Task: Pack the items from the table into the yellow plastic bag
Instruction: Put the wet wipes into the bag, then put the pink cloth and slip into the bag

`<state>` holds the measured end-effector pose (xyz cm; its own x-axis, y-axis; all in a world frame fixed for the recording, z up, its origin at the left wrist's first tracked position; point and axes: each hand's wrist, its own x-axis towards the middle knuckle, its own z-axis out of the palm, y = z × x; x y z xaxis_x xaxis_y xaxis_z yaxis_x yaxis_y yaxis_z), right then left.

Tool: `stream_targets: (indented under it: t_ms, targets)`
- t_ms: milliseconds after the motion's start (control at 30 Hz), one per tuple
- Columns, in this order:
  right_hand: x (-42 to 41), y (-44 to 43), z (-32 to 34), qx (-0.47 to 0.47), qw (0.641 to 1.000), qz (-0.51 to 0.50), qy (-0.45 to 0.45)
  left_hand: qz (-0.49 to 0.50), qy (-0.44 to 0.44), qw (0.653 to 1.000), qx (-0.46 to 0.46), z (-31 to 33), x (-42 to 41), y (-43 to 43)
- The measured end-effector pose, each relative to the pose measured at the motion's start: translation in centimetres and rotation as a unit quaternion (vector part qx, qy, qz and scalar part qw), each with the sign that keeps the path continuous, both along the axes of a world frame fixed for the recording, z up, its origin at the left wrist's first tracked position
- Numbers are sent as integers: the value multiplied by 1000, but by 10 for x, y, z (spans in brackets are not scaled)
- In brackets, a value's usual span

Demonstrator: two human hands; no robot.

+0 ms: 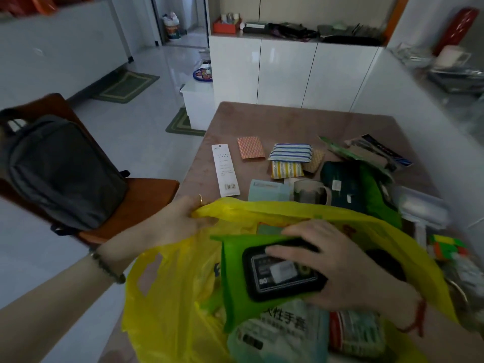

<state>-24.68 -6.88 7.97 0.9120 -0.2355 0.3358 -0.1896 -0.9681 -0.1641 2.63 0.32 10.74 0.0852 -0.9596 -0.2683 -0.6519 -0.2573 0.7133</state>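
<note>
The yellow plastic bag (172,292) hangs open at the near edge of the table (288,119). My left hand (180,218) grips the bag's left rim and holds it up. My right hand (348,268) is inside the bag's mouth, closed on a green wet-wipes pack (235,273) with a black lid. Below it in the bag lie a pale packet with printed characters (282,328) and a red-and-white packet (353,334). On the table remain a long white card (225,170), an orange patterned packet (251,148), striped cloths (290,152), a pale blue box (268,191) and a mug (310,192).
Dark green and bright green fabric items (353,184), clear packets (424,208) and a puzzle cube (447,246) lie on the table's right side. A chair with a grey backpack (62,171) stands to the left. White cabinets (288,72) line the back.
</note>
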Motion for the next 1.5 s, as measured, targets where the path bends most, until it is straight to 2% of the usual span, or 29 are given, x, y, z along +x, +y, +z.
stream_targets:
  t_ms: [67, 133, 267, 333, 433, 500, 600, 667, 833, 933, 1033, 1100, 1167, 1233, 1367, 1433, 1500]
  targets:
    - [4, 5, -26, -13, 999, -31, 39, 3, 41, 999, 2, 0, -3, 2]
    - [11, 4, -48, 22, 992, -116, 38, -10, 65, 998, 2, -1, -6, 6]
    - [20, 1, -64, 28, 975, -206, 79, -32, 78, 996, -6, 0, -13, 9]
    - [20, 9, -57, 49, 979, -180, 80, -40, 62, 997, 11, 1, -13, 9]
    - [18, 17, -29, 168, 980, -100, 27, -70, 62, 992, 87, 9, -7, 8]
    - [21, 12, -2, 224, 969, -96, -26, -66, 79, 988, 116, 14, 1, 3]
    - [32, -25, 33, 297, 929, -163, -148, -20, 103, 990, 95, 18, 14, -17]
    - [46, -59, 45, 334, 902, -210, -173, 48, 92, 992, 76, 13, 21, -36]
    - [100, -137, 26, 440, 849, -279, -89, 176, 144, 971, 76, -11, 34, -93]
    - [137, -178, 3, 502, 798, -331, -47, 240, 166, 953, 78, -39, 44, -130]
    - [170, -218, -26, 538, 753, -376, -40, 282, 176, 940, 77, -69, 50, -169]
    - [187, -241, -46, 545, 737, -398, -47, 314, 170, 931, 81, -90, 53, -194]
    - [202, -262, -64, 527, 738, -419, -49, 335, 156, 926, 76, -112, 56, -215]
    - [217, -281, -81, 487, 753, -440, -51, 348, 114, 928, 75, -136, 61, -234]
    - [246, -315, -115, 386, 796, -462, -59, 333, -67, 935, 102, -171, 60, -256]
    - [256, -327, -132, 356, 804, -474, -45, 331, -90, 936, 80, -182, 57, -260]
    - [261, -333, -144, 349, 800, -488, -7, 329, -70, 940, 53, -188, 59, -261]
